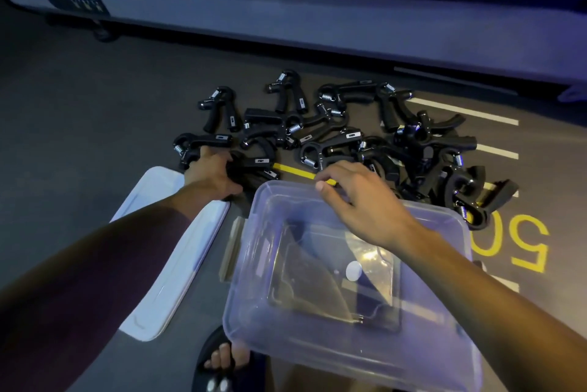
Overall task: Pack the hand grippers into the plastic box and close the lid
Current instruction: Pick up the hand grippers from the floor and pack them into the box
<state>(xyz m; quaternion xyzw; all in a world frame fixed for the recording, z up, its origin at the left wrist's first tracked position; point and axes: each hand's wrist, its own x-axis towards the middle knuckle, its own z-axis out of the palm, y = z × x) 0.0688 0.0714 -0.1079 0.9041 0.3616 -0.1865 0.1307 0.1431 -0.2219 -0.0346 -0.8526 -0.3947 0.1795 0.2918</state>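
Observation:
Several black hand grippers (346, 137) with steel springs lie scattered on the dark floor beyond a clear plastic box (320, 344). The box stands open in front of me and looks empty. Its white lid (171, 264) lies flat on the floor to the left of it. My left hand (211, 174) reaches past the lid, fingers curled round a hand gripper (254, 169) at the near left edge of the pile. My right hand (359, 193) hovers over the box's far rim with loosely bent fingers and holds nothing.
A long white machine base (286, 26) with a "STRONG" label runs across the back. Yellow and white markings, including a yellow "50" (527, 242), are painted on the floor at the right. My foot in a sandal (222, 360) sits just below the box.

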